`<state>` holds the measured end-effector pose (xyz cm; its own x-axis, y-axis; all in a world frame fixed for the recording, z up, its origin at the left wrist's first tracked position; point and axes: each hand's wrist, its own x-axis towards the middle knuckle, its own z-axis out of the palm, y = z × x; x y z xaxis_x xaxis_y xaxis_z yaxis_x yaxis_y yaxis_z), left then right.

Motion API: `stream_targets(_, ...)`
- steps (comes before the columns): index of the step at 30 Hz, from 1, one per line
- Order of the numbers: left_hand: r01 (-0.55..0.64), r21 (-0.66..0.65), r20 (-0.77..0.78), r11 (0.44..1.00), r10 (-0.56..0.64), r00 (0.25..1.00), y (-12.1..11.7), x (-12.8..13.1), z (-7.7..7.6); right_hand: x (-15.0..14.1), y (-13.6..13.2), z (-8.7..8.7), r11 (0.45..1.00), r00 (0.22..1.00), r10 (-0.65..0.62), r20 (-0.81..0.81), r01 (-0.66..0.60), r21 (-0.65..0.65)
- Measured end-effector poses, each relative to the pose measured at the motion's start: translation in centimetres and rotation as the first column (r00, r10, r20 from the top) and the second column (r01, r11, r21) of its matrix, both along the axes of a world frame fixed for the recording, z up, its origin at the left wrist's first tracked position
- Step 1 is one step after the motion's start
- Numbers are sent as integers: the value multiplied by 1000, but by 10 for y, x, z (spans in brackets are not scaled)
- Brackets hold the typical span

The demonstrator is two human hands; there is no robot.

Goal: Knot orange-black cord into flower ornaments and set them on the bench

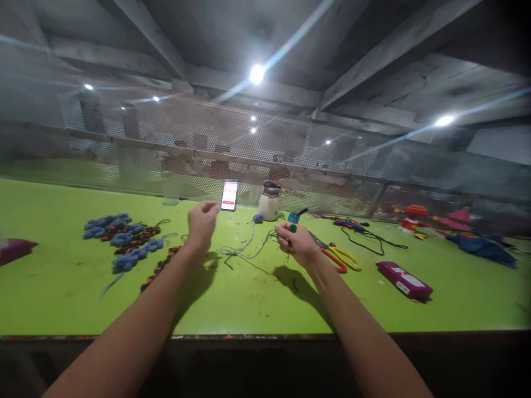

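My left hand (202, 225) is raised over the green table with thumb and fingertips pinched together; whatever they hold, if anything, is too small to make out. My right hand (299, 243) is closed around a thin tool with a round green end (293, 228), perhaps a crochet hook. Blue-grey yarn (244, 255) lies in loose loops between the hands, one strand running up to the right fingertips. It leads back to a small yarn ball (258, 218) by a jar (269, 203). Scissors (346, 258) with red and yellow handles lie beside my right wrist.
Blue crocheted pieces (139, 255) and dark orange-black ones (160, 268) lie left. A lit phone (228, 195) stands at the back, near a teal item (293, 217). On the right are a purple box (404, 280), a cabled tool (350, 224) and blue cloth (483, 250).
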<state>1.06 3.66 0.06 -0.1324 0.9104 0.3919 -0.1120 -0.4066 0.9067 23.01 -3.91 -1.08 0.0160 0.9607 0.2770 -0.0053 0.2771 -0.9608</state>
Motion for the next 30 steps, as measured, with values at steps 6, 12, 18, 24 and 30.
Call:
stream_targets(6,576,-61,-150,815,-578,802,-32,38,-8,-12,0,-2,990,989,-130,75,126,56)
stream_targets(12,799,-155,114,581,-793,598,-31,40,-16,-14,-1,-4,962,941,-213,265,155,225)
stream_targets(18,883,-278,159,379,-888,431,-34,39,-15,-8,1,-4,928,889,-303,342,193,319)
stream_targets(24,925,-257,224,280,-914,339,-38,34,-10,-10,2,-7,972,943,-164,288,105,209)
stream_targets(30,931,-200,358,305,-862,359,-37,27,-6,-16,-2,-8,985,955,-73,288,24,171)
